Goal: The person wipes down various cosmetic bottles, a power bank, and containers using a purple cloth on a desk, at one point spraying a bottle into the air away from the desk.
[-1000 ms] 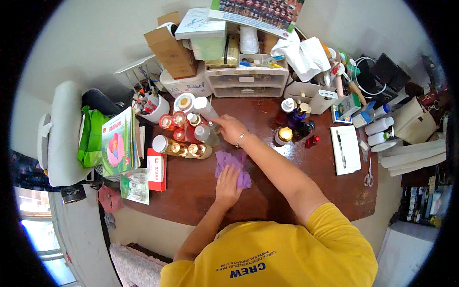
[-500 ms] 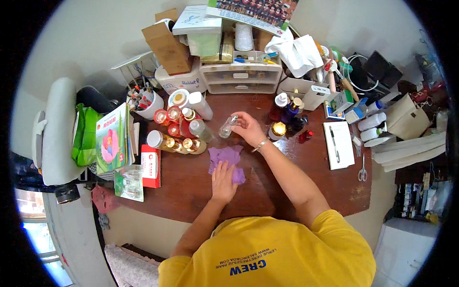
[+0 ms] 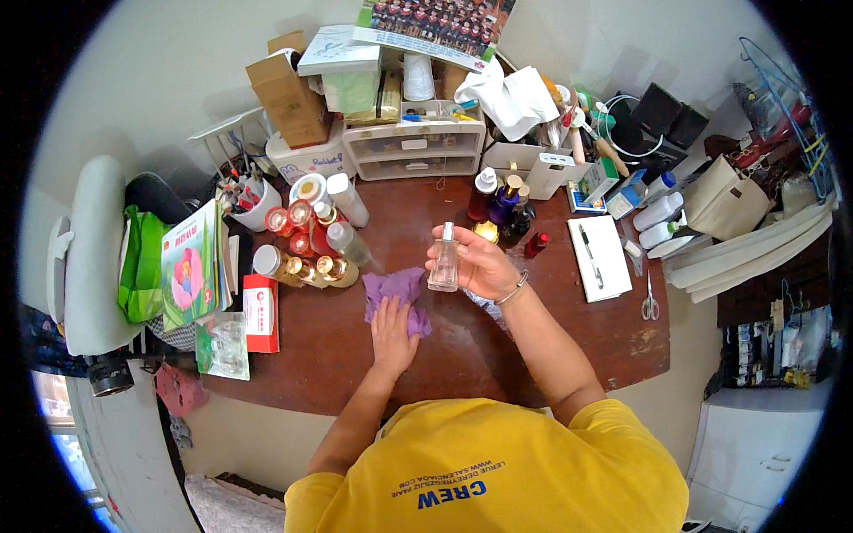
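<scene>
Cluttered brown wooden desk (image 3: 498, 355) lies under my hands. My right hand (image 3: 480, 263) wraps the small clear glass bottle (image 3: 443, 259) by its body, raised above the crumpled purple cloth (image 3: 397, 290) that my flat left hand (image 3: 392, 326) presses. It looks light, slick, breakable; body grip suits.

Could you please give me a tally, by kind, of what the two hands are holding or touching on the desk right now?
Clear glass bottle, in the right hand: 1
Purple cloth, under the left hand: 1
Total: 2
</scene>
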The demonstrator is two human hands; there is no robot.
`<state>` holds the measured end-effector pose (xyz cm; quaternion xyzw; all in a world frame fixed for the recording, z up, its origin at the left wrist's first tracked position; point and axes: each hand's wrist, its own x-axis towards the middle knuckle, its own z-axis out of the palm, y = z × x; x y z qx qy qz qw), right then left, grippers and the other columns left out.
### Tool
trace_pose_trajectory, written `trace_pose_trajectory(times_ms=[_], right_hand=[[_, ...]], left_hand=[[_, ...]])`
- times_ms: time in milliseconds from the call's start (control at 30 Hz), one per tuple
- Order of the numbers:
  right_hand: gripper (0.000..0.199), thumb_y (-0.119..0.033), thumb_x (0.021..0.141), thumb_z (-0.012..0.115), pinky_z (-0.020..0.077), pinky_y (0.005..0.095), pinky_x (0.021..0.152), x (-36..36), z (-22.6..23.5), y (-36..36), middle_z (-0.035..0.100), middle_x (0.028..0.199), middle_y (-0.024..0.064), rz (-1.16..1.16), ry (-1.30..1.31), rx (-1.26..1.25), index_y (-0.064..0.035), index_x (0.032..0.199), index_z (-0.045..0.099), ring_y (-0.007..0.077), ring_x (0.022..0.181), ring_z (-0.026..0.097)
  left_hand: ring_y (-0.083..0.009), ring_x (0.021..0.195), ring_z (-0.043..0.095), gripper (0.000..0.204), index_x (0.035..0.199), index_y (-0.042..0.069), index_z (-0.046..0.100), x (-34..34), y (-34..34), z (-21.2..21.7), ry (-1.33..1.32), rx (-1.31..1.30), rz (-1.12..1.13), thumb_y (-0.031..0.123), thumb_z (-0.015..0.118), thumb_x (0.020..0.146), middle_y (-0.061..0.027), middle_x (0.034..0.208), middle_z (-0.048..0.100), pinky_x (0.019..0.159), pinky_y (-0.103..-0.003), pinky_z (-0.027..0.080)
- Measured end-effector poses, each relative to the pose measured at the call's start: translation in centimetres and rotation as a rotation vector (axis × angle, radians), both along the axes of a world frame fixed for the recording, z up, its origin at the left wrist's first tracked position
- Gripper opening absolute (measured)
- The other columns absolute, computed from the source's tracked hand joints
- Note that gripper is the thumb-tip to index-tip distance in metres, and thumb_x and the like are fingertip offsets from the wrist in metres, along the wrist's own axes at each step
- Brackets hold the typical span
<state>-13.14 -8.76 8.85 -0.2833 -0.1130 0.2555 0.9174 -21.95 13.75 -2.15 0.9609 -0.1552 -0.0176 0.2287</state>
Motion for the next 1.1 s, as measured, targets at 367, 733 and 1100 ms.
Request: trace_pose_trajectory(times_ms=[367, 733, 1100], right_hand=[[0.042, -0.027, 0.096, 0.044, 0.0481, 0.0347, 0.063, -2.5, 0.6, 0.3, 0.058, 0.104, 0.0143, -0.03, 0.071, 0.201, -0.0036, 0.13, 0.041, 0.0219, 0.084, 0.06], [0.056, -0.022, 0.093, 0.053, 0.0507, 0.0273, 0.058, -3.9, 5.4, 2.2, 0.059, 0.106, 0.0133, 0.062, -0.106, -0.078, -0.0074, 0.143, 0.03, 0.0176, 0.073, 0.061], [0.047, -0.01, 0.081, 0.066, 0.0478, 0.0344, 0.077, -7.9, 18.2, 18.6, 0.059, 0.108, 0.0151, -0.015, -1.22, -0.658, -0.0028, 0.124, 0.05, 0.0265, 0.086, 0.059]], left_hand=[[-0.0349, 0.137, 0.023, 0.071, 0.135, 0.007, 0.041, -0.3, 0.0, 0.3, -0.009, -0.02, 0.018, 0.012, 0.069, 0.07, -0.0151, 0.142, 0.033, 0.111, -0.048, 0.019], [-0.0337, 0.134, 0.029, 0.062, 0.129, 0.008, 0.046, 0.0, 0.5, -3.2, 0.122, -0.235, 0.071, 0.018, 0.069, 0.072, -0.0157, 0.138, 0.039, 0.109, -0.047, 0.022], [-0.0335, 0.13, 0.036, 0.057, 0.125, 0.007, 0.049, -0.2, -1.8, -1.7, -0.082, -0.13, 0.035, 0.018, 0.069, 0.073, -0.0157, 0.134, 0.044, 0.106, -0.047, 0.027]])
